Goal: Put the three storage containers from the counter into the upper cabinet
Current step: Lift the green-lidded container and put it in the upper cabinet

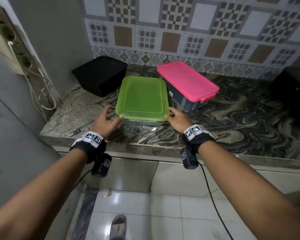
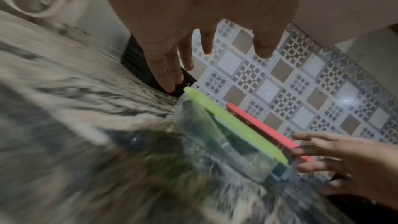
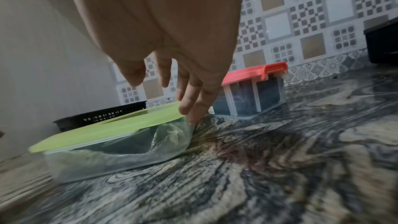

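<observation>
Three containers stand on the marble counter (image 1: 232,122). The clear one with a green lid (image 1: 142,97) (image 2: 226,134) (image 3: 112,135) is nearest. Behind it on the right sits the pink-lidded one (image 1: 187,82) (image 2: 264,127) (image 3: 254,91). The black one (image 1: 100,75) (image 3: 101,117) stands at the back left. My left hand (image 1: 111,115) (image 2: 172,67) is beside the green lid's front left corner with fingers spread, thumb at the lid edge. My right hand (image 1: 171,114) (image 3: 189,98) has straight fingers touching the front right corner. No upper cabinet is in view.
A power strip with white cables (image 1: 16,49) hangs on the left wall. A dark box-like object (image 1: 294,94) (image 3: 383,43) stands at the counter's far right. A patterned tile wall (image 1: 197,32) backs the counter. Bare counter lies right of the green-lidded container.
</observation>
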